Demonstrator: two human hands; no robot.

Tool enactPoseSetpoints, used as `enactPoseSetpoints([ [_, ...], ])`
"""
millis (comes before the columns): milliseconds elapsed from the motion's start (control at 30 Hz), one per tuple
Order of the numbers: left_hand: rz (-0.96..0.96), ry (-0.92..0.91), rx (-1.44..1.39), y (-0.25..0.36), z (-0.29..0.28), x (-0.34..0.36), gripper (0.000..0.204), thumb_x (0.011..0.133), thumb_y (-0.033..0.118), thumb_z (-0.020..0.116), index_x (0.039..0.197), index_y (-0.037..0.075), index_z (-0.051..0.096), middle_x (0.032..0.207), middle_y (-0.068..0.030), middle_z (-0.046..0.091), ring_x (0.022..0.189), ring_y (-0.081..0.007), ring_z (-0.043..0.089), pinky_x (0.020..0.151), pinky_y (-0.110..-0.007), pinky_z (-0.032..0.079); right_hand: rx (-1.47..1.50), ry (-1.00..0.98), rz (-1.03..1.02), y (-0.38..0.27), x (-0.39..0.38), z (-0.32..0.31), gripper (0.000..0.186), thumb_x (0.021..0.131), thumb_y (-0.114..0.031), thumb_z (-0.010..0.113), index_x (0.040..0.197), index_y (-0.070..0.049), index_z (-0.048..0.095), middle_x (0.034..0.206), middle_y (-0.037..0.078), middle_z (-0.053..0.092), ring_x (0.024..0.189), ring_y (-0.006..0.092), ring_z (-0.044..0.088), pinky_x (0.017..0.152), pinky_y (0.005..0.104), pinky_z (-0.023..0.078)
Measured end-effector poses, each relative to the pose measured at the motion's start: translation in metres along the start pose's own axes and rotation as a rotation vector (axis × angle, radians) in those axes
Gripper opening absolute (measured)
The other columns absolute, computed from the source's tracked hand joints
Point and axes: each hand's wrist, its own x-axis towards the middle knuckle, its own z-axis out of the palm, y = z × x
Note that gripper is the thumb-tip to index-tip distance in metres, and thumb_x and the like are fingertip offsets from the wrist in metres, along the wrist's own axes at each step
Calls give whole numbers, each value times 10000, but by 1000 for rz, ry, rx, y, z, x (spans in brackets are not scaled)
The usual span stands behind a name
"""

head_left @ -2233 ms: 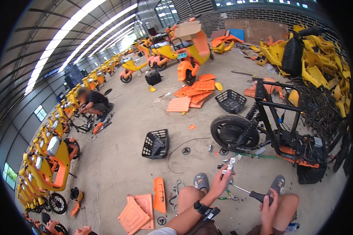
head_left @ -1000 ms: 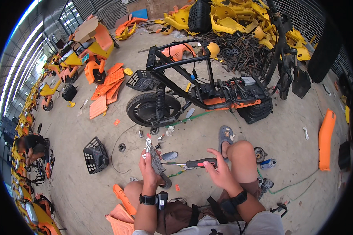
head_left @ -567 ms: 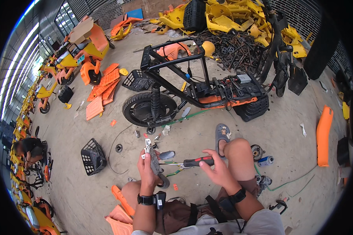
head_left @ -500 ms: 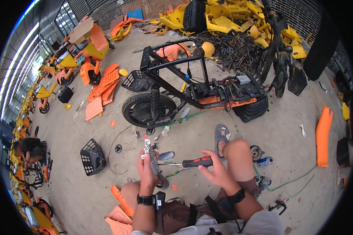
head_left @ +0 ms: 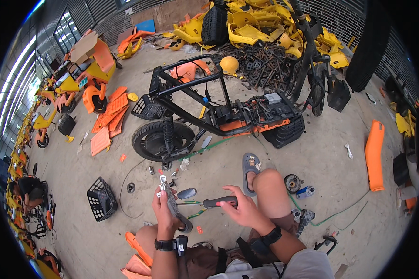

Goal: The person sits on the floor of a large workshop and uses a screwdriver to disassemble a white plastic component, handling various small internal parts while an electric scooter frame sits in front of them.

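Right hand (head_left: 242,209) loosely holds the screwdriver (head_left: 215,202) by its handle; the tool's long axis runs leftward, its shaft reaching toward the grey part (head_left: 172,202) held in the left hand (head_left: 162,211). Tip contact is unclear.

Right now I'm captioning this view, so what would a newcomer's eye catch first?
The stripped black scooter dominates the upper middle, yellow body panels heaped beyond it. Nearer, the right hand holds a screwdriver pointed at the gray part in the left hand.
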Motion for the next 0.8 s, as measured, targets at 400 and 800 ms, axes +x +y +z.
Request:
enactPoseSetpoints([
  [400,-29,-19,-72,-15,0,4,352,1029,255,511,1284,16,553,952,-46,654,851,-111,577,772,-269,471,-77,104,122,4,0,0,387,941,-299,648,1239,-74,547,675,76,644,593,188,641,579,318,499],
  [800,40,-74,52,-31,-4,7,447,1009,331,558,1352,47,522,978,-22,670,794,-70,559,646,-225,442,-47,78,72,19,1,2,420,856,-119,703,1230,-50,525,915,104,640,731,131,620,627,271,497],
])
